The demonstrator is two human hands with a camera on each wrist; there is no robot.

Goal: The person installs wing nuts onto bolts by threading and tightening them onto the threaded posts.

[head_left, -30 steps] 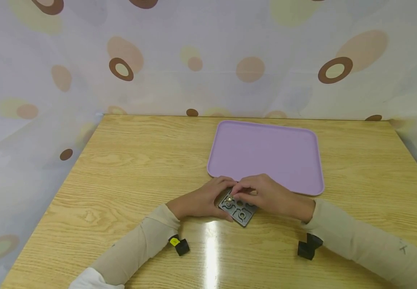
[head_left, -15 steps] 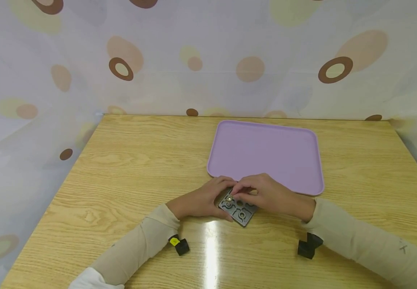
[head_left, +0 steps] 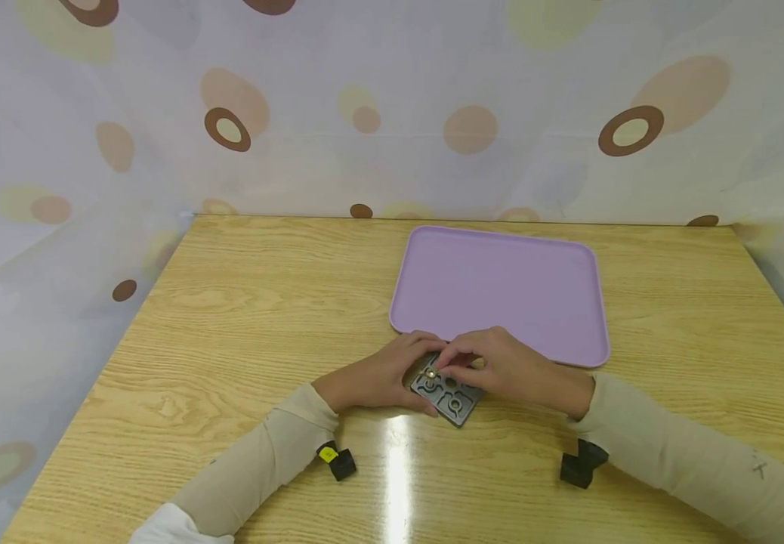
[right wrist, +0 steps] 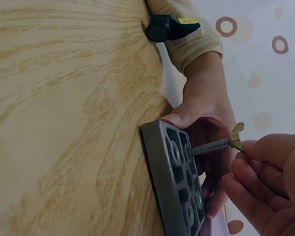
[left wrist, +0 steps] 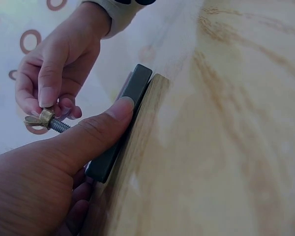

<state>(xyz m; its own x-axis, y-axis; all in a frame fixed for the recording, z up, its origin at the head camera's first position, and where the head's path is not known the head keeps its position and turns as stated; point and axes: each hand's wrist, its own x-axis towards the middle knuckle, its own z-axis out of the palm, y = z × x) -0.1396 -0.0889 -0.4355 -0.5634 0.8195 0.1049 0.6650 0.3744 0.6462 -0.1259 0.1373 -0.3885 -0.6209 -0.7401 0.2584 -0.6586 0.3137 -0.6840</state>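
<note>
A grey rectangular metal plate (head_left: pixel 458 415) with round recesses and holes lies on the table, turned at an angle. My left hand (head_left: pixel 388 374) grips it by opposite edges, thumb at the near side and fingers at the far side. From one of its holes a threaded bolt (right wrist: pixel 210 146) stands up, with a brass wing nut (right wrist: pixel 236 136) near its top end. My right hand (head_left: pixel 501 366) pinches a wing of that nut between thumb and forefinger. In the left wrist view the wing nut (left wrist: pixel 44 118) sits well above the plate, with bare thread below it.
Just behind the hands lies a purple tray (head_left: pixel 501 287), partly overlapped by the right hand. The wood-grain table (head_left: pixel 263 287) ends at a patterned curtain (head_left: pixel 337 151) at the back and sides. A black wrist camera (head_left: pixel 343 464) hangs below the left sleeve, another wrist camera (head_left: pixel 577 470) below the right.
</note>
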